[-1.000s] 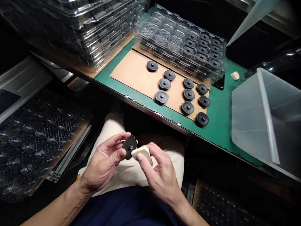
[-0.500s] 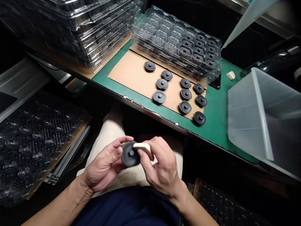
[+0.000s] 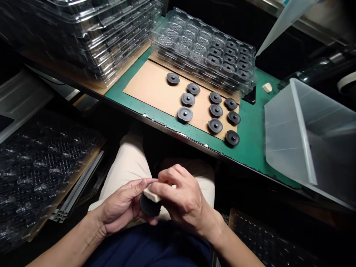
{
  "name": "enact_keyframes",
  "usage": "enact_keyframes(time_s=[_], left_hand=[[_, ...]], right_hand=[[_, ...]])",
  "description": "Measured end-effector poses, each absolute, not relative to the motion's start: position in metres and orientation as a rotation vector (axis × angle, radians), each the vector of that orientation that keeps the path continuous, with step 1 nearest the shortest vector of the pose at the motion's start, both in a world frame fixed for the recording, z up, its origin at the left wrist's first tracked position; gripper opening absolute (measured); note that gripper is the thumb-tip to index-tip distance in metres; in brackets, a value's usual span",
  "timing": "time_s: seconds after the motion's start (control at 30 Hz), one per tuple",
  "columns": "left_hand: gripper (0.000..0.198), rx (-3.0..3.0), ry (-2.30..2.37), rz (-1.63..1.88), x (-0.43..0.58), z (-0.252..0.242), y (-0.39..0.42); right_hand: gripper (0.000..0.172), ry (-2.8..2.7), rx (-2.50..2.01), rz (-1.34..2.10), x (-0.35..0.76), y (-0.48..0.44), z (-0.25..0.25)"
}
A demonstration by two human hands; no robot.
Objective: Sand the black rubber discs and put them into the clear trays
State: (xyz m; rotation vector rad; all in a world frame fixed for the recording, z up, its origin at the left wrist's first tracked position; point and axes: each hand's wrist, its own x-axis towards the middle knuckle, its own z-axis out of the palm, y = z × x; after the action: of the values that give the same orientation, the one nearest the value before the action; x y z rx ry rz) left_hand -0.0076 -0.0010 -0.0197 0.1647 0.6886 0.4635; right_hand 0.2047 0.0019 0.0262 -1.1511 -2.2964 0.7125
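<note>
held disc: the dark round disc (image 3: 148,208) is above the lap, low between the two hands, well apart from the table.
left hand: this hand (image 3: 122,205) has its fingers closed on the disc's left side, thumb near the upper edge, other fingertips showing beneath.
right hand: this hand (image 3: 185,194) has its fingers clamped on a pale block (image 3: 152,194), index finger lying along the top; i cannot see its thumb.
what has just changed: a moment ago the block is at the disc's right edge and the central stub shows; now the block lies across the upper part of the disc, the stub is out of sight, and the hands are closer together.
what that means: the contact seems shifted to another part of the same disc, so i judge this piece is mid-handling; whether the block presses or only rests, i cannot tell.
cardboard sheet: on this sheet (image 3: 147,81) and along its edge sit ten loose discs (image 3: 215,126), stubs up, apparently undisturbed.
clear tray: behind the sheet, this tray (image 3: 191,42) has dark discs in its right-hand compartments.
plastic bin: this translucent bin (image 3: 280,124) stands at the table's right.
</note>
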Motion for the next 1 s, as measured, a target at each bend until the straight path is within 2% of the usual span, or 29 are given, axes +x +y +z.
enact_keyframes(time_s=[0.1,0.2,0.3,0.4,0.53,0.73,0.87,1.0], left_hand=[[0.033,0.090,0.653,0.477,-0.007,-0.020,-0.004],[0.029,0.155,0.709,0.682,-0.007,-0.019,0.000],[0.040,0.339,0.817,0.861,-0.006,-0.019,0.004],[0.045,0.526,0.845,0.959,-0.004,-0.019,0.005],[0.055,0.539,0.792,0.949,-0.002,-0.019,0.004],[0.055,0.582,0.840,0.981,0.003,-0.015,0.005],[0.055,0.572,0.888,1.062,0.002,-0.008,0.009],[0.052,0.539,0.879,1.084,0.000,-0.004,0.011]], right_hand=[[0.024,-2.387,-1.028,0.653,0.203,0.003,0.026],[0.014,-2.152,-1.328,0.657,0.196,-0.002,0.021],[0.027,-1.778,-1.664,0.924,0.187,-0.008,0.017],[0.031,-1.635,-1.757,1.085,0.184,-0.011,0.018],[0.024,-1.623,-1.707,0.902,0.184,-0.006,0.028],[0.011,-1.731,-1.506,0.766,0.172,-0.007,0.042],[0.013,-1.798,-1.524,0.807,0.168,-0.015,0.042],[0.022,-1.840,-1.576,0.795,0.174,-0.015,0.034]])
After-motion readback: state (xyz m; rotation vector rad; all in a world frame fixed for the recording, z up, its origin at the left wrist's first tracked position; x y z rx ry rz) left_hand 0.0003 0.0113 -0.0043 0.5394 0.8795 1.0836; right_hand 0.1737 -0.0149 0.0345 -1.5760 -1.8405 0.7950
